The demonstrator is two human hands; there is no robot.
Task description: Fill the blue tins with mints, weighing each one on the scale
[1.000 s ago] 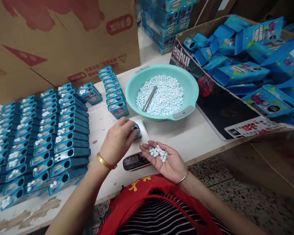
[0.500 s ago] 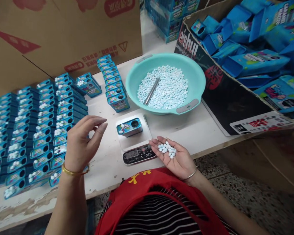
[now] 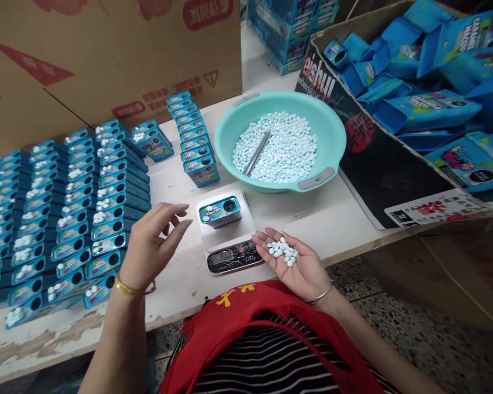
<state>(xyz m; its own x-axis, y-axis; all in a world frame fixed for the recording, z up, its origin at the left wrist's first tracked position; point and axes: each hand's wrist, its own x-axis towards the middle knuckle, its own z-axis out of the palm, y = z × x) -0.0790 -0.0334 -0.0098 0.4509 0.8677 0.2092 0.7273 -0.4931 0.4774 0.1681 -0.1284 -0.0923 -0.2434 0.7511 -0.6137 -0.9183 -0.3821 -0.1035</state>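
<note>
A blue candy tin [image 3: 221,212] stands on the white plate of a small digital scale [image 3: 235,259], whose display shows digits. Its round opening is at the right, and a couple of pale candies rest on its top at the left. My left hand [image 3: 151,245] hovers left of the scale, thumb and fingers apart, with nothing visible between them. Palm up, my right hand [image 3: 303,273] cups a small heap of pale blue and white candies [image 3: 282,251], its fingertips close to the scale's right corner. Behind the scale, a turquoise basin [image 3: 332,137] holds many such candies and a metal tube [image 3: 257,153].
Rows of blue tins [image 3: 72,219] with candies on top fill the left side. A shorter row of tins [image 3: 195,142] stands left of the basin. A large carton [image 3: 119,49] rises behind. At right, an open box [image 3: 378,180] is heaped with blue cases [image 3: 431,106].
My left hand has moved slightly right, toward the scale, and its thumb and fingers have spread a little. The display digits have changed. My right hand stays cupped around the candies.
</note>
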